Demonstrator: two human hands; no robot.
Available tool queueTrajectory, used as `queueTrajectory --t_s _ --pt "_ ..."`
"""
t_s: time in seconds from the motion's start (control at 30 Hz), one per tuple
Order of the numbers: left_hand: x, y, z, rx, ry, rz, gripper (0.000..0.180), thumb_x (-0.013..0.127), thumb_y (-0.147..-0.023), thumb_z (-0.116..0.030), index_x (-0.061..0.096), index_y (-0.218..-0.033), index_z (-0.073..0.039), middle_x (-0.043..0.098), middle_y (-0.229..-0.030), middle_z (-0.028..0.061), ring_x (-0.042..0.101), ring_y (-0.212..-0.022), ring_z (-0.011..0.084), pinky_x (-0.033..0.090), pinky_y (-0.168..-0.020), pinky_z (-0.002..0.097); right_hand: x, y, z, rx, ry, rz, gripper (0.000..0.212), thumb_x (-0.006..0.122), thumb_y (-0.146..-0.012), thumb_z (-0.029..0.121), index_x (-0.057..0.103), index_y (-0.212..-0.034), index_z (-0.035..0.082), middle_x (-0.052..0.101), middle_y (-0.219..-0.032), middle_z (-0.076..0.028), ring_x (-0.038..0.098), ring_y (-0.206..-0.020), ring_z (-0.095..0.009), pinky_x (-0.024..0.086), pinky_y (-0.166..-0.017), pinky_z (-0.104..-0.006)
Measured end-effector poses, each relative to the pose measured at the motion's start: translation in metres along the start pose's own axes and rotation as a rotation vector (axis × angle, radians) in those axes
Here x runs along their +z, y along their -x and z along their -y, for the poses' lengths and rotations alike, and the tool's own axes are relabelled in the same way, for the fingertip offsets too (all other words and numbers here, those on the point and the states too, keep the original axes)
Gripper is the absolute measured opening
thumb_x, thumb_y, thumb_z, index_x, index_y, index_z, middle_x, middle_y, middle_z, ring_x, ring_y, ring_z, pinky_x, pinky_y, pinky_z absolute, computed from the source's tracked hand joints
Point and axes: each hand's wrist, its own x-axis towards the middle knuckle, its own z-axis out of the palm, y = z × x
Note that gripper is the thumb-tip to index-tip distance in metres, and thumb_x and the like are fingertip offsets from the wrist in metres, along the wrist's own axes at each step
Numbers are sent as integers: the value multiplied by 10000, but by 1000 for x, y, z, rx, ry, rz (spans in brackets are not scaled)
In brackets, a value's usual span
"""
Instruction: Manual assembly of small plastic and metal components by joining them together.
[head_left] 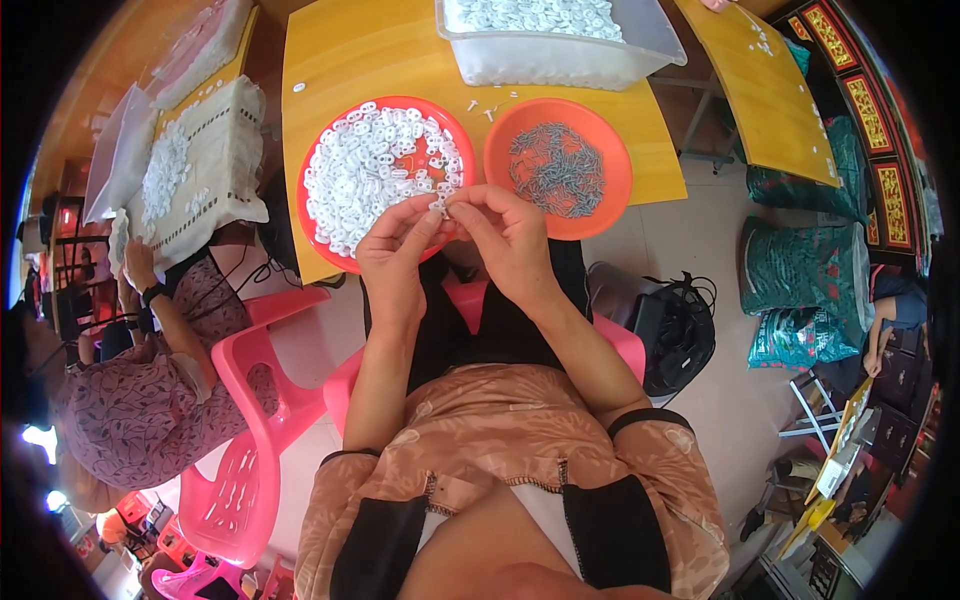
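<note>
My left hand (402,243) and my right hand (506,240) meet over the near edge of a red tray (463,128). Their fingertips pinch one small white plastic piece (439,205) between them. Heaped in the tray are many small white oval pieces (350,175) with two holes each; its red bottom shows at the right side. Close by my right hand stands an orange bowl (616,190) with a pile of grey screws (562,170) in it. Whether a screw sits in the pinched piece is hidden by my fingers.
Behind the bowls on the yellow table (380,50) stands a clear plastic bin (560,68) of white pieces, with a few loose screws (488,112) before it. At left, a person (150,390) works at a cloth-covered table (225,160). A black backpack (680,335) lies right of my chair.
</note>
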Motion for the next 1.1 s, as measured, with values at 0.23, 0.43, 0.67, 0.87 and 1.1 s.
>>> queueTrajectory --t_s 0.23,0.43,0.67,0.87,1.1 --pt "-1 2 -1 39 -57 2 175 600 -851 8 620 -1020 47 665 -887 100 653 -777 144 532 -727 246 -2 0 1 -126 209 -13 100 575 -879 38 608 -934 -39 647 -846 -60 626 -765 -92 516 -683 -226" --pt "2 3 -1 81 -117 26 166 603 -849 16 626 -1009 51 667 -887 95 651 -781 137 534 -728 244 -5 1 -3 -104 196 -8 92 581 -871 32 610 -920 -40 648 -835 -64 635 -743 -98 514 -669 -227" --pt "3 4 5 95 -121 19 166 609 -846 13 638 -1006 48 668 -861 91 648 -754 128 527 -710 229 -2 2 1 -131 203 -55 70 587 -835 14 612 -858 -47 629 -759 -113 630 -671 -142 489 -585 -253" --pt "-7 5 15 56 -153 16 167 627 -836 2 651 -996 40 670 -819 88 636 -704 116 509 -649 214 -5 4 2 -31 236 29 110 606 -844 36 643 -912 -43 653 -751 -62 624 -696 -90 495 -617 -219" --pt "-22 3 21 -41 -84 -28 163 642 -829 -19 653 -984 33 671 -830 89 642 -703 125 507 -647 214 -5 -2 -9 -58 277 118 103 612 -808 41 638 -859 -44 640 -758 -142 633 -665 -195 488 -614 -285"
